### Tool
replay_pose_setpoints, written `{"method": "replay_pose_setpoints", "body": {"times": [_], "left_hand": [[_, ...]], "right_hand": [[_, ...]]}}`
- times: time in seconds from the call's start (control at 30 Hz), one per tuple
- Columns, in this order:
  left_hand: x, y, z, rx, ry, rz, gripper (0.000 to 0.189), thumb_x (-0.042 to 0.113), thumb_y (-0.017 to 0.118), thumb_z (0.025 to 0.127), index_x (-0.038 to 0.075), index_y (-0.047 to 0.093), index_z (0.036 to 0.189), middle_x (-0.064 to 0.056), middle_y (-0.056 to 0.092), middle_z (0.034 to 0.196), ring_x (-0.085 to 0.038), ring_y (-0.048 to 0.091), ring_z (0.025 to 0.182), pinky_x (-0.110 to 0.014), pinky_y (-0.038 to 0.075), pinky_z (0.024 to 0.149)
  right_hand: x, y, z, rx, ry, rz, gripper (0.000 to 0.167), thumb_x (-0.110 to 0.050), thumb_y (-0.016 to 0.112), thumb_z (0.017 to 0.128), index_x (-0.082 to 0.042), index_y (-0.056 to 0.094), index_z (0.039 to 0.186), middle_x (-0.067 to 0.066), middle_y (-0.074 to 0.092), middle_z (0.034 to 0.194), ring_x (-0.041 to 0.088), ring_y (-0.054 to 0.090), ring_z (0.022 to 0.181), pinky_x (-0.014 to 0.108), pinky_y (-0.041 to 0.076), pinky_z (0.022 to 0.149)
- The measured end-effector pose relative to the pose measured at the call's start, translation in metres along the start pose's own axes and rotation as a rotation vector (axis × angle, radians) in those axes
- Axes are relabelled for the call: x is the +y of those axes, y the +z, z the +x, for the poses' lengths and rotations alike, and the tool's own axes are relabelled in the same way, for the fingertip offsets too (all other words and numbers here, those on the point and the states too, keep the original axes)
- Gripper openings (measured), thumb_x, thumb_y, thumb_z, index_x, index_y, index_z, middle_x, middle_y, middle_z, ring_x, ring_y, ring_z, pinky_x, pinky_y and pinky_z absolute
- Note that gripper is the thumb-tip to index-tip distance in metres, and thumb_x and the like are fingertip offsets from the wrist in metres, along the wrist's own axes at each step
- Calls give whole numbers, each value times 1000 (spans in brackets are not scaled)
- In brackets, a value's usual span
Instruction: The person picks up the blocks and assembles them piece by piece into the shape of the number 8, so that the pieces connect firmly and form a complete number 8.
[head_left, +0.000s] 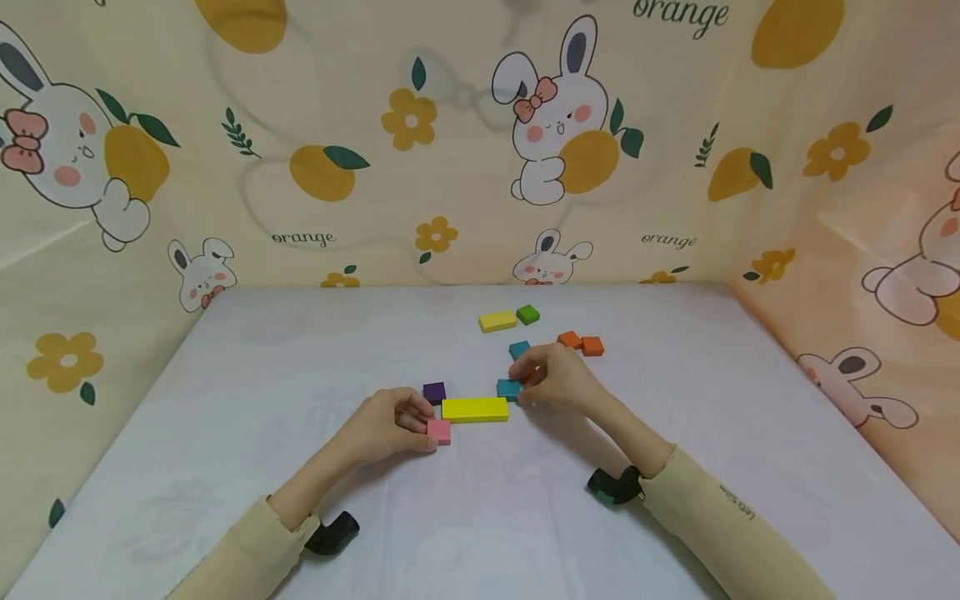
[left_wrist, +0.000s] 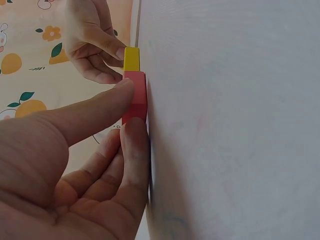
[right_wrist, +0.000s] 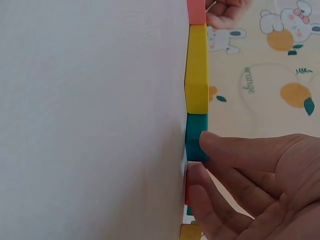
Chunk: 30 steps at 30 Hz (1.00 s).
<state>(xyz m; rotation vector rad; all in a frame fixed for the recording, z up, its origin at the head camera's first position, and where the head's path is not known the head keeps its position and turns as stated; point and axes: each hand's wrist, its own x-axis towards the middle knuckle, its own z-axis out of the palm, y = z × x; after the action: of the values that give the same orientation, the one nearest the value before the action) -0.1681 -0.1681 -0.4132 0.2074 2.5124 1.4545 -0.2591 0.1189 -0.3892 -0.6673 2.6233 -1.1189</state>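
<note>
My left hand [head_left: 386, 425] pinches a small pink block [head_left: 439, 432] between thumb and forefinger, as the left wrist view shows closely. That block sits at the near left corner of a long yellow block [head_left: 475, 410] lying flat on the table. A dark purple block [head_left: 434, 392] lies at the far left corner of the long one. At its far right corner is a blue block [head_left: 507, 389], with the thumb and fingers of my right hand [head_left: 558, 379] around its right end. In the right wrist view the thumb overlaps the teal-looking side of this block [right_wrist: 196, 135].
Behind my right hand lie a second blue block [head_left: 519, 349] and two orange blocks [head_left: 592, 346]. Farther back are a shorter yellow block [head_left: 498, 322] and a green block [head_left: 528, 314]. A patterned cloth backdrop [head_left: 465, 183] borders the white table [head_left: 510, 525].
</note>
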Motion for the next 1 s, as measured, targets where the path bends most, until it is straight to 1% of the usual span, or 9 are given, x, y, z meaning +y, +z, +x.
{"method": "replay_pose_setpoints", "body": {"times": [0.2,0.37,0.43,0.6,0.83,1.0], "left_hand": [[1,1,-1,-4,8,-2,37,11,86,76,6,64,105,-1,67,92,-17,64,82,-33,53,80],[2,1,-1,-5,0,8,36,11,86,76,7,65,104,-1,66,92,-16,64,82,-33,53,80],[1,0,-1,-2,5,14,36,11,87,75,7,65,104,-1,66,92,-16,64,82,-33,53,80],[3,-2,-1,0,24,17,36,10,87,75,6,65,103,-1,67,93,-16,65,83,-34,53,82],[4,-1,-2,-1,5,21,36,11,87,75,7,65,104,-1,67,92,-16,64,82,-33,53,81],[2,-1,-1,-1,10,18,36,12,87,75,7,65,104,-1,67,91,-16,64,82,-33,53,80]], "right_hand": [[2,0,-2,1,6,16,29,-1,85,74,-8,74,99,3,71,95,20,64,78,30,55,69],[3,2,-2,2,-5,-2,28,-2,86,74,-9,74,99,2,71,94,19,63,78,30,55,70],[2,2,-2,5,-16,-14,27,-2,85,75,-9,74,98,1,70,94,19,63,77,30,55,70],[-1,1,-2,12,-13,-18,26,-2,84,75,-10,74,98,1,69,94,19,63,78,30,54,70],[-1,1,-3,3,-10,-5,27,0,84,75,-9,74,99,1,69,94,19,63,78,29,55,70],[-1,1,-3,3,-10,-7,27,0,84,75,-8,74,99,1,70,94,19,63,78,29,55,69]]}}
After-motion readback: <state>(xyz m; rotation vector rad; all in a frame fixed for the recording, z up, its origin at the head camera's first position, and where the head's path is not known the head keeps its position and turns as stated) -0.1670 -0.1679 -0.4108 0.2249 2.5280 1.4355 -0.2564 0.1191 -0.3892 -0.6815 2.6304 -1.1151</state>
